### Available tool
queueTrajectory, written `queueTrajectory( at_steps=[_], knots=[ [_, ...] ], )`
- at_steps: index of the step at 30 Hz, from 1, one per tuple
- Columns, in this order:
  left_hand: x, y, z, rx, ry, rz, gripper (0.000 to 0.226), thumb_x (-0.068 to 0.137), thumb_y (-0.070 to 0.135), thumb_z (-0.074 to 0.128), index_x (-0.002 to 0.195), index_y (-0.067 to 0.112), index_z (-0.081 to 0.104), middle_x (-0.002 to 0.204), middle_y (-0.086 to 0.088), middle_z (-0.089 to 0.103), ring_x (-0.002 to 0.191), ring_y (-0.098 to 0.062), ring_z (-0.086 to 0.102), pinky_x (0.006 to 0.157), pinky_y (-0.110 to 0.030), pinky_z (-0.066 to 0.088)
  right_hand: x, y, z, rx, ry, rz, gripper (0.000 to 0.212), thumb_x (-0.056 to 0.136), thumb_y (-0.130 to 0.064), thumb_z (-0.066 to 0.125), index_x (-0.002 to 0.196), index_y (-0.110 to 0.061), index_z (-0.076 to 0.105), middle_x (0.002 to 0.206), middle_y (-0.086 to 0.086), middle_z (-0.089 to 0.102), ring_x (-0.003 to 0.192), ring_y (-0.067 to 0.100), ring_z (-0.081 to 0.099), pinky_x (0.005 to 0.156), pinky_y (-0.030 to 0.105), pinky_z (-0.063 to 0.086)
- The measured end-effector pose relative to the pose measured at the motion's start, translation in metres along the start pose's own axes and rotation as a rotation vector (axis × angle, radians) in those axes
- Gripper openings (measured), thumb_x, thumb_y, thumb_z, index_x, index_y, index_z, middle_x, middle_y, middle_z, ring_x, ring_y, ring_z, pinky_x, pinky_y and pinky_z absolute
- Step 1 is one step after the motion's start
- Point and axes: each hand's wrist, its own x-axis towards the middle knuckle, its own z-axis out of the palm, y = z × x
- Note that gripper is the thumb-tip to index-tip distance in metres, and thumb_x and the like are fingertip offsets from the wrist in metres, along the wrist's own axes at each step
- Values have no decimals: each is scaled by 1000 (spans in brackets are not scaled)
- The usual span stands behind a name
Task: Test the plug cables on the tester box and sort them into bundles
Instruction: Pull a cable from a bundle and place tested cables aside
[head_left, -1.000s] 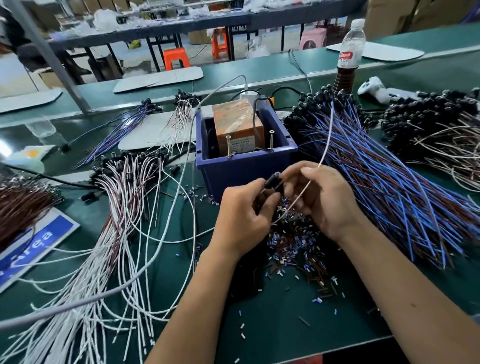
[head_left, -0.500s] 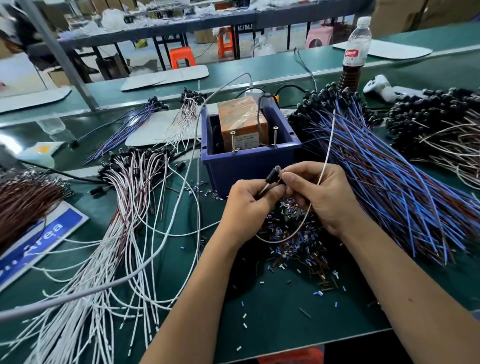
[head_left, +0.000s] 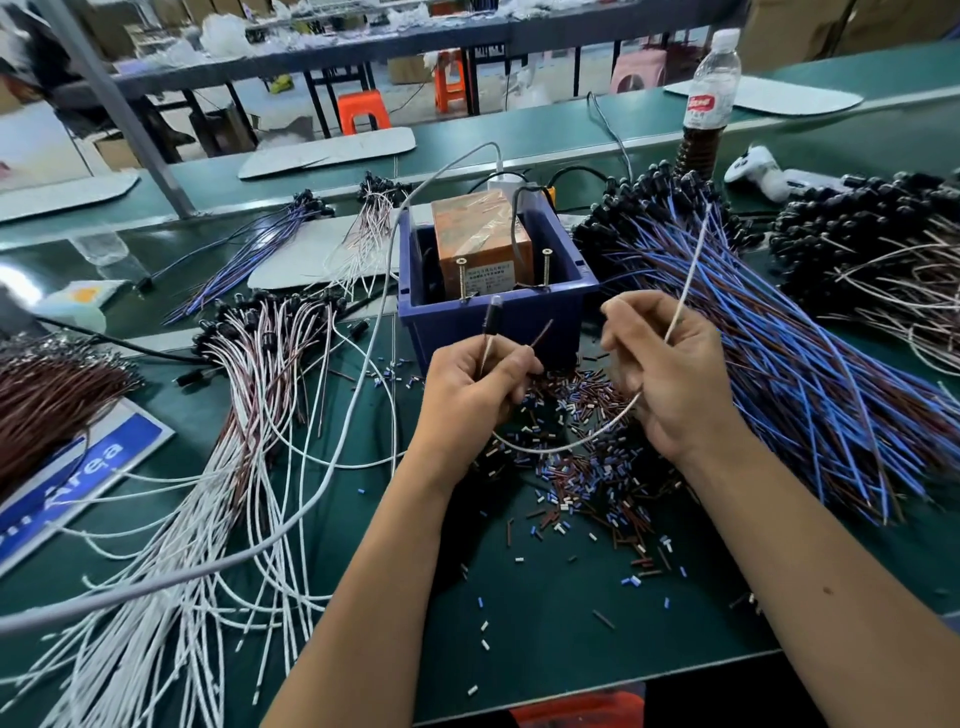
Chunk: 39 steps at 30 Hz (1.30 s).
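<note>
From my remote seat I see the left hand (head_left: 475, 387) curled around one plug cable (head_left: 563, 446), pinching it just below its black plug (head_left: 491, 316), which points up in front of the blue bin (head_left: 498, 317). A brown wire end (head_left: 541, 332) sticks up beside the plug from the same grip. The cable's white wire sags in a loop between the hands, and the right hand (head_left: 675, 379) pinches it further along, thumb and fingers closed on it, with the free end rising up and back over the blue-and-brown bundle (head_left: 769, 332). Inside the bin stands the tester box (head_left: 480, 236) (orange, wrapped in clear tape), with two screws (head_left: 461, 278) upright at the bin's front wall. Both hands hover just above a scatter of insulation offcuts (head_left: 582, 483) on the green table (head_left: 545, 634). To the left lies the white-and-brown bundle (head_left: 244, 395), plugs toward the bin; a dark brown bundle (head_left: 47, 395) lies at the far left edge.
</note>
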Motion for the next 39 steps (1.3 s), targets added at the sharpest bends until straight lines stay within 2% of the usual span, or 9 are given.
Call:
queueTrajectory(
  at_steps=[6,9,13,19,24,27,31,34,39],
  knots=[
    [0,1,-2,-201,-7,-31,18,96,21,63,83,16,75,63,-3,57,42,-5,32,40,-16,25,0,-1,2,71,124,40,44,102,-53,44,102,-12,60,68,7,64,37,11,38,38,20,29],
    [0,3,-3,-276,-17,-23,18,98,19,60,88,12,74,70,-4,59,42,-3,31,41,-16,25,2,-5,-4,122,273,54,49,113,-46,28,85,-16,56,65,9,62,38,15,37,40,18,28],
    [-1,3,0,-295,-31,-42,19,99,21,59,90,11,73,66,0,51,45,-6,26,44,-19,22,-1,-5,-1,-54,116,39,53,112,-45,25,77,-18,55,73,11,64,48,20,46,44,22,31],
    [-6,4,13,-254,-174,-116,19,98,24,61,87,15,72,65,-5,40,48,-8,24,44,-17,25,-13,3,14,-329,-208,-71,53,112,-35,23,124,-15,71,112,20,65,109,41,58,101,59,45],
    [-8,5,22,-306,-222,-149,18,99,22,61,85,18,73,67,-2,31,47,-7,27,44,-17,28,-19,3,22,-416,-312,-35,45,110,-30,28,139,-22,62,129,11,64,123,24,60,115,39,42],
    [-8,5,21,-315,-234,-158,18,99,21,60,86,15,71,60,0,29,46,-7,26,43,-17,28,-18,3,22,-398,-333,-41,43,113,-26,30,144,-25,59,119,6,62,118,16,59,112,30,41],
    [-9,9,23,-330,-301,-181,20,100,20,58,84,17,70,74,-14,17,49,-7,26,43,-14,28,-15,2,19,-251,-400,69,45,110,-37,35,147,-27,58,107,45,50,101,39,54,107,53,41],
    [-11,11,22,-391,-389,-186,22,103,19,53,86,17,67,72,-8,22,49,-3,28,43,-13,27,-14,3,18,-10,-411,178,42,107,-38,44,143,-24,63,87,19,52,93,28,51,95,35,49],
    [-10,15,14,-530,-430,-265,25,103,20,48,83,15,62,84,-2,51,52,-1,25,41,-15,17,-10,1,14,46,-232,162,36,98,-39,58,116,-15,78,90,13,60,80,27,56,77,31,53]
  ],
)
